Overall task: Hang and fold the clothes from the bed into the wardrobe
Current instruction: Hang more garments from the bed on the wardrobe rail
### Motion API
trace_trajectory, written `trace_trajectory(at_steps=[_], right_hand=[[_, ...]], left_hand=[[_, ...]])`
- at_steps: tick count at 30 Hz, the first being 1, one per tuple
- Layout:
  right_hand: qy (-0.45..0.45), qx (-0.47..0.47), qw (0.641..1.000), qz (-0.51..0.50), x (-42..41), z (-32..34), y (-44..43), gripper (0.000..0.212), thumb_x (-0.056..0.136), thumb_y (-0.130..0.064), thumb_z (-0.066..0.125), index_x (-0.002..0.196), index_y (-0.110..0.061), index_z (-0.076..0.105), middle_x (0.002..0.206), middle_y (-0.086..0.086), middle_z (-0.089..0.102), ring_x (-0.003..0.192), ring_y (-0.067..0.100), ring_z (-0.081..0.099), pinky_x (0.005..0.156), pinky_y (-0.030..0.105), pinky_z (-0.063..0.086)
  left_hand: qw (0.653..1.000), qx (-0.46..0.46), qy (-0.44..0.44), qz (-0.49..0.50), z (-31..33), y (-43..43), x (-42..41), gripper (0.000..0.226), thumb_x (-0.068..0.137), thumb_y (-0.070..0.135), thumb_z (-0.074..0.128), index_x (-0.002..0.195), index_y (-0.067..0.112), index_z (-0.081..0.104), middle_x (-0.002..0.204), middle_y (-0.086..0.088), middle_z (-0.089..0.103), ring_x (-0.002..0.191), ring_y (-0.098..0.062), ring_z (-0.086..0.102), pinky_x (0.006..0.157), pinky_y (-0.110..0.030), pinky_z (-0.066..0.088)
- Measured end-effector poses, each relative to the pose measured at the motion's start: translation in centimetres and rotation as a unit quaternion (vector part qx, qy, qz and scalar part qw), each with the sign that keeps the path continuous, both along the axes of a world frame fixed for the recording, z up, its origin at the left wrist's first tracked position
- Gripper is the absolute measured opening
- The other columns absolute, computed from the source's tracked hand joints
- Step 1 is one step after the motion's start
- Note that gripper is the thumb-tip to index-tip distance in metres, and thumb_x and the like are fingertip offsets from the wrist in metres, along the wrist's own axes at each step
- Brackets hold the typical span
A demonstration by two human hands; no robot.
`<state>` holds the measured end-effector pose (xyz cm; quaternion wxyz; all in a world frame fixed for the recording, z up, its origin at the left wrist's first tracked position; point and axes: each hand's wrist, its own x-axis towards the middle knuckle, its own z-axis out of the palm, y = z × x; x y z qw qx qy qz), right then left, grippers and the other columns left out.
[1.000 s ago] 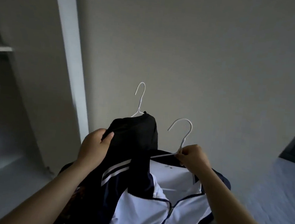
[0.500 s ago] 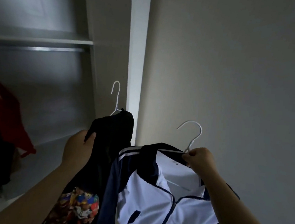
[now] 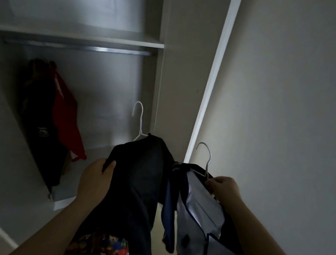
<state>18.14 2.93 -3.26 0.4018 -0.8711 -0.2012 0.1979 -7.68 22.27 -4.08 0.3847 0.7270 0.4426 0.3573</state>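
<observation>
Before the open wardrobe, the person is holding a hung garment in each hand. Their left hand point(image 3: 95, 179) is gripping the shoulder of a black garment point(image 3: 138, 175), thumb over the cloth, with its white hanger hook point(image 3: 141, 121) standing up toward twelve o'clock. Their right hand point(image 3: 223, 188) is pinching the neck of a second hanger point(image 3: 209, 157), which is carrying a white-and-navy jacket point(image 3: 198, 211) at five o'clock.

To my eye the hanging step is just beginning. Each hook wants lifting over the metal rail point(image 3: 78, 47) at eleven o'clock, one at a time, mouth turned to the rail, and releasing only once it is sitting.

Open rail is lying to the right of the red garment point(image 3: 66, 118) and the dark garment point(image 3: 39, 126) at nine o'clock. But the shelf point(image 3: 75, 36) is sitting just above the rail, and the wardrobe's side panel point(image 3: 159, 86) is closing in at one o'clock — tight for a wide swing.
</observation>
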Motion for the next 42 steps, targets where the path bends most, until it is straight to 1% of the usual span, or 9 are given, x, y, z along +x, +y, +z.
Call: trace_trajectory(at_steps=[3, 8, 12, 15, 20, 23, 30, 36, 42], right_hand=[[-0.014, 0.007, 1.0, 0.009, -0.3, 0.2, 4.0, 0.021, 0.085, -0.013, 0.063, 0.067, -0.01, 0.072, 0.045, -0.004, 0.058, 0.044, 0.012, 0.05, 0.047, 0.021, 0.039], [-0.003, 0.031, 0.999, 0.02, -0.9, 0.0, 10.8, 0.02, 0.085, -0.012, 0.062, 0.068, -0.015, 0.072, 0.044, -0.005, 0.061, 0.043, 0.011, 0.051, 0.051, 0.025, 0.042], [0.005, 0.05, 0.998, 0.043, -1.1, -1.0, 15.6, 0.024, 0.085, -0.011, 0.061, 0.064, -0.02, 0.07, 0.047, -0.005, 0.062, 0.048, 0.015, 0.056, 0.056, 0.029, 0.047], [0.018, 0.067, 0.995, 0.065, -0.5, -1.4, 19.9, 0.025, 0.085, -0.009, 0.059, 0.064, -0.018, 0.069, 0.048, -0.003, 0.063, 0.049, 0.017, 0.059, 0.059, 0.032, 0.05], [0.039, 0.101, 0.986, 0.129, 1.3, -1.6, 27.8, 0.028, 0.089, -0.001, 0.053, 0.066, -0.012, 0.066, 0.054, 0.004, 0.062, 0.046, 0.018, 0.058, 0.054, 0.032, 0.049], [0.042, 0.115, 0.976, 0.179, 2.1, -0.9, 32.8, 0.029, 0.091, -0.002, 0.052, 0.067, -0.012, 0.065, 0.056, 0.004, 0.062, 0.046, 0.016, 0.056, 0.054, 0.031, 0.05], [0.066, 0.137, 0.949, 0.276, 0.4, 0.5, 44.0, 0.021, 0.093, -0.007, 0.054, 0.076, -0.009, 0.066, 0.061, 0.005, 0.061, 0.046, 0.012, 0.055, 0.044, 0.021, 0.044], [0.036, 0.151, 0.935, 0.319, -2.6, 1.0, 52.7, 0.019, 0.09, -0.004, 0.052, 0.083, -0.003, 0.069, 0.062, 0.005, 0.063, 0.045, 0.01, 0.056, 0.046, 0.02, 0.045], [0.044, 0.182, 0.928, 0.322, -4.4, 1.3, 59.1, 0.018, 0.093, -0.003, 0.049, 0.089, -0.001, 0.066, 0.068, 0.008, 0.063, 0.051, 0.013, 0.059, 0.045, 0.015, 0.047]], left_hand=[[1.0, -0.009, -0.004, 0.012, -0.4, 2.5, -1.1, 0.036, 0.098, 0.028, 0.048, 0.064, 0.017, 0.048, 0.065, -0.002, 0.053, 0.062, -0.018, 0.052, 0.056, -0.031, 0.037], [0.999, -0.02, 0.003, 0.027, -0.6, 7.2, -2.6, 0.029, 0.098, 0.027, 0.047, 0.084, 0.006, 0.061, 0.08, -0.008, 0.063, 0.076, -0.022, 0.059, 0.075, -0.039, 0.047], [0.999, -0.032, -0.019, 0.034, -0.8, 9.8, -3.5, 0.036, 0.098, 0.029, 0.046, 0.083, -0.002, 0.059, 0.08, -0.022, 0.061, 0.074, -0.035, 0.058, 0.069, -0.033, 0.041], [0.998, -0.022, -0.007, 0.052, -1.0, 11.7, -3.4, 0.035, 0.097, 0.031, 0.046, 0.081, 0.002, 0.056, 0.074, -0.01, 0.057, 0.075, -0.031, 0.057, 0.066, -0.033, 0.04], [0.993, -0.042, 0.021, 0.109, -2.2, 15.0, -2.9, 0.032, 0.099, 0.028, 0.046, 0.115, 0.005, 0.061, 0.101, -0.007, 0.064, 0.093, -0.024, 0.061, 0.079, -0.033, 0.045], [0.985, -0.063, 0.029, 0.159, -2.6, 16.7, -2.6, 0.031, 0.099, 0.027, 0.047, 0.098, -0.001, 0.062, 0.09, -0.015, 0.065, 0.083, -0.029, 0.061, 0.078, -0.037, 0.046], [0.967, -0.073, 0.032, 0.243, -2.0, 20.3, -4.4, 0.039, 0.098, 0.021, 0.047, 0.061, 0.014, 0.046, 0.051, 0.004, 0.044, 0.048, -0.011, 0.041, 0.05, -0.024, 0.029], [0.955, -0.078, 0.036, 0.283, -2.5, 26.2, -7.0, 0.038, 0.098, 0.021, 0.049, 0.064, 0.006, 0.043, 0.055, -0.006, 0.039, 0.05, -0.019, 0.038, 0.052, -0.029, 0.026], [0.956, -0.078, 0.002, 0.281, -2.1, 30.9, -7.5, 0.04, 0.098, 0.017, 0.048, 0.061, 0.011, 0.034, 0.048, 0.004, 0.029, 0.042, -0.01, 0.027, 0.051, -0.027, 0.022]])
